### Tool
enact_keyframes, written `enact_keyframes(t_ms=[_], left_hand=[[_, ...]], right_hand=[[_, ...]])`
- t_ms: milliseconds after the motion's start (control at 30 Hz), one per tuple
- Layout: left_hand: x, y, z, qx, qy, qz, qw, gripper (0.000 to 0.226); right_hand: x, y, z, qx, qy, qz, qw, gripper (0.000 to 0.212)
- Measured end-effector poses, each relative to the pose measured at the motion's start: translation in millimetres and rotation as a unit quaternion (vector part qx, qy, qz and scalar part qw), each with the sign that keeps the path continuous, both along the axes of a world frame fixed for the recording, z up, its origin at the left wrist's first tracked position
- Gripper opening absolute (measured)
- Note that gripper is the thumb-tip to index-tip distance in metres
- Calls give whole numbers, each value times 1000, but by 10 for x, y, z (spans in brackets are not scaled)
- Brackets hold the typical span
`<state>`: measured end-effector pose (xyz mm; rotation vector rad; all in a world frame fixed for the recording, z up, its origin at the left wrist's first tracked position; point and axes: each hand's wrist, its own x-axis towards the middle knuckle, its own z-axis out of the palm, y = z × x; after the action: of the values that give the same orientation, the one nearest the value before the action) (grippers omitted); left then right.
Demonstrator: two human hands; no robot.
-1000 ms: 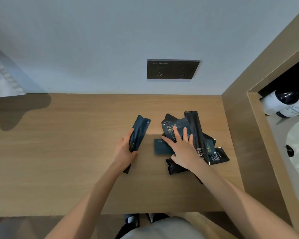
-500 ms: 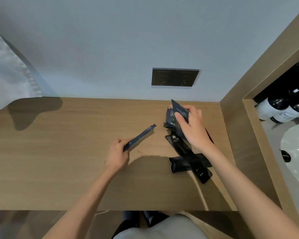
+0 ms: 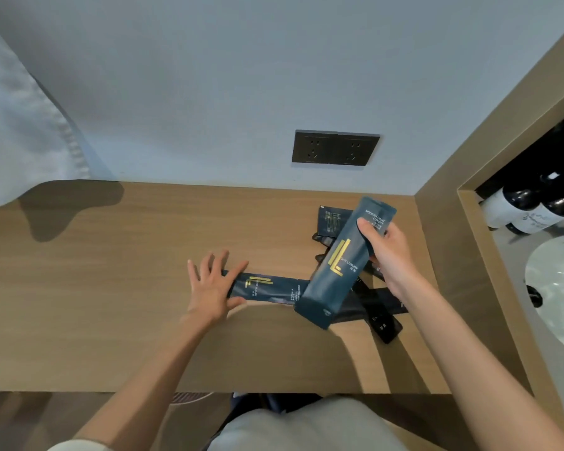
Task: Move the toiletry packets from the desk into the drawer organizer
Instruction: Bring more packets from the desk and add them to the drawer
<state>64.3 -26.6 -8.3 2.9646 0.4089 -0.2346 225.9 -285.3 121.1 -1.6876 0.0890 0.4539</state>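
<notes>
A long dark-blue toiletry packet (image 3: 339, 265) with gold marks is lifted off the wooden desk (image 3: 111, 288), tilted; my right hand (image 3: 388, 255) grips its upper part. A narrow dark-blue packet (image 3: 267, 289) lies flat on the desk. My left hand (image 3: 214, 284) rests on its left end with fingers spread and straight. Several black packets (image 3: 378, 317) lie in a heap under and behind the raised one, and another dark packet (image 3: 331, 219) sits near the wall. No drawer organizer is in view.
A double wall socket (image 3: 335, 148) sits above the desk. A wooden side panel (image 3: 443, 222) bounds the desk on the right; beyond it are dark bottles (image 3: 521, 209) and a white basin (image 3: 560, 288). White cloth (image 3: 20, 125) hangs at the left.
My left hand laid its narrow packet flat on the desk and opened over its end. My right hand lifted a long blue packet out of the heap and turned its printed face up.
</notes>
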Motion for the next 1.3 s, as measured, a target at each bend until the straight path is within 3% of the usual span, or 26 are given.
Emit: enact_keyframes(t_ms=[167,333,467,667,900,1000,1133,1300], left_hand=[[-148,69,64,-97,-45,196,975,59],[-34,61,-47,-91,16,19,996,70],[140,-38,-50,-79,39,-39,995,67],[200,-39,-67,-101,57,-12,993,57],[64,-46,-76,-289,69,113,948,20],[2,-135,134,-387,35,165,907,20],[-54,-365,530,-610,38,171,773,40],[-81,-674,796,-713,25,137,688,34]], right_hand=[[-91,97,-251,-67,-15,59,996,24],[-131,229,-478,-122,0,151,981,23],[-143,293,-506,-110,28,167,979,21],[-175,230,-452,-81,58,121,988,24],[-365,125,-516,-60,130,97,985,21],[-457,109,-488,-40,125,116,985,20],[-560,180,-370,2,98,102,990,18],[-625,313,-275,62,74,38,995,22]])
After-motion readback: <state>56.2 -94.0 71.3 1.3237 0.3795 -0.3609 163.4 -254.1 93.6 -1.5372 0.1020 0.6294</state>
